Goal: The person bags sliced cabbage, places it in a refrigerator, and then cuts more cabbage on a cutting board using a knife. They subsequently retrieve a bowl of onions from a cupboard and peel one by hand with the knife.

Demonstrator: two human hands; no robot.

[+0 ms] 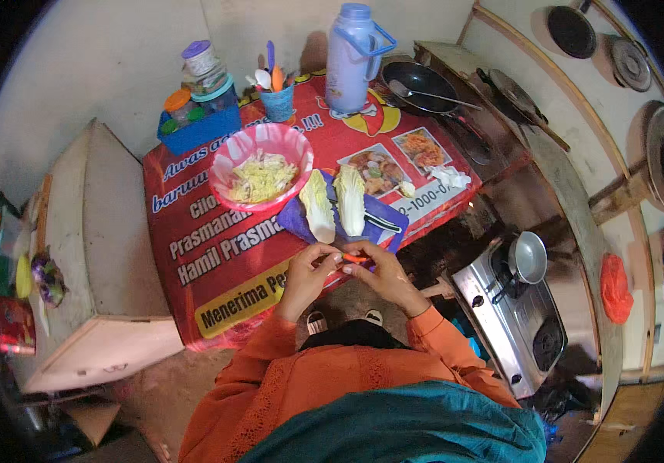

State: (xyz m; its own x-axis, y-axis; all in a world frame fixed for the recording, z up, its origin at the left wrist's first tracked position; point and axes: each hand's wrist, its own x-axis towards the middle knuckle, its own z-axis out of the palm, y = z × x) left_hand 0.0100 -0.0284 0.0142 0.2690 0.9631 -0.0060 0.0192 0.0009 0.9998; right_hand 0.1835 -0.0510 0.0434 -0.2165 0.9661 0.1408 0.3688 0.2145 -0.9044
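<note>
My left hand (313,267) and my right hand (385,273) meet just past the table's near edge. Between their fingertips is a small orange-red object (355,258), too small to identify. The thumb and forefinger of each hand pinch it, and the fingers partly hide it. Beyond the hands, two long pieces of napa cabbage, a left piece (317,205) and a right piece (350,199), lie side by side on a purple cloth or mat (297,220). A pink-and-white plastic basin (222,168) to their left holds cut cabbage (265,178).
A printed red cover (164,243) drapes the table. Along its back stand a blue basket (201,132) of jars, a blue utensil cup (278,105), a large thermos jug (352,63) and a black frying pan (418,81). To the right sits a gas stove (494,307) with a small pan (527,257).
</note>
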